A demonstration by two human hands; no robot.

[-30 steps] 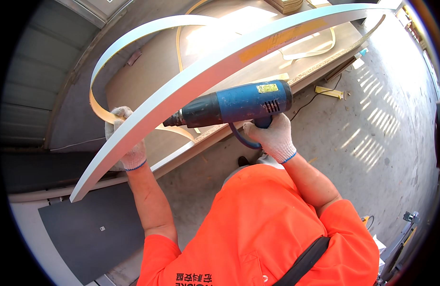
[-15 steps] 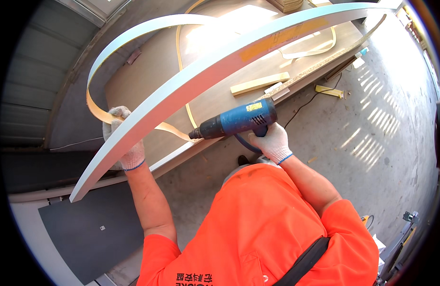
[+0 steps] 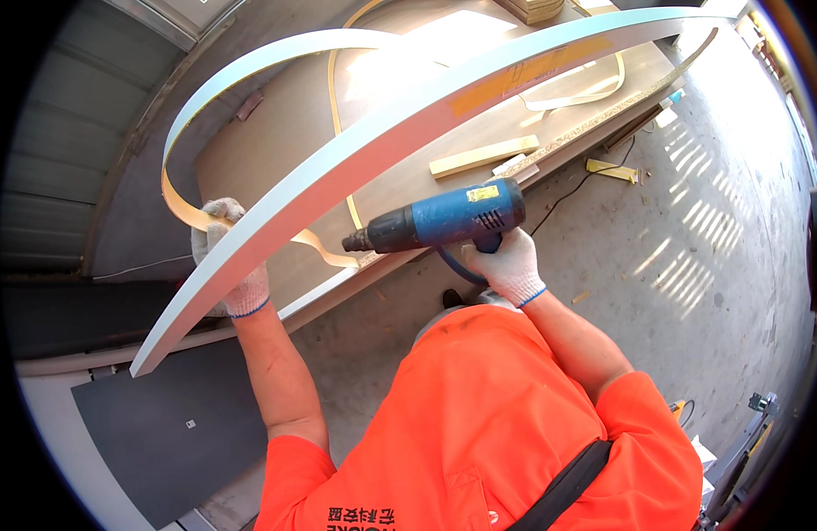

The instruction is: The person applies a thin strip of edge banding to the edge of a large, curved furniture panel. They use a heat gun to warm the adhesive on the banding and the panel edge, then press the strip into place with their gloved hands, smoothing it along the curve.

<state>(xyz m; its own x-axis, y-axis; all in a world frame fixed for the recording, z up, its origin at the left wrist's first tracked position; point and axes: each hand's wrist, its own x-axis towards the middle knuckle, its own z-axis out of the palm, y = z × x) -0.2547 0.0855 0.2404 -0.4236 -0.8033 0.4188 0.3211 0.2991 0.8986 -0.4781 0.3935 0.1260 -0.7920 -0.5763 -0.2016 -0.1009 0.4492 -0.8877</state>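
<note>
A white knitted glove covers my left hand (image 3: 221, 221), which is closed round a thin, flexible edge-banding strip (image 3: 280, 34). The strip loops back behind a long, curved white board (image 3: 338, 157); its short free end curls near the heat gun's nozzle. That board crosses in front of my left hand and hides part of it; whether the hand also grips the board cannot be told. In my gloved right hand (image 3: 508, 265) is the handle of a blue and black heat gun (image 3: 453, 217). Its nozzle points left, just above the strip's free end, without visible contact.
Beneath lies a large wooden panel (image 3: 249, 168) with a rough chipboard edge. A pale wood block (image 3: 484, 156) and another looped strip (image 3: 594, 96) rest on it. A cord (image 3: 572, 189) runs over the concrete floor at right. A dark grey sheet (image 3: 174, 434) lies lower left.
The heat gun has shifted slightly, its nozzle now a bit higher and further left. The strip's free end sits a little lower. My left hand has hardly moved.
</note>
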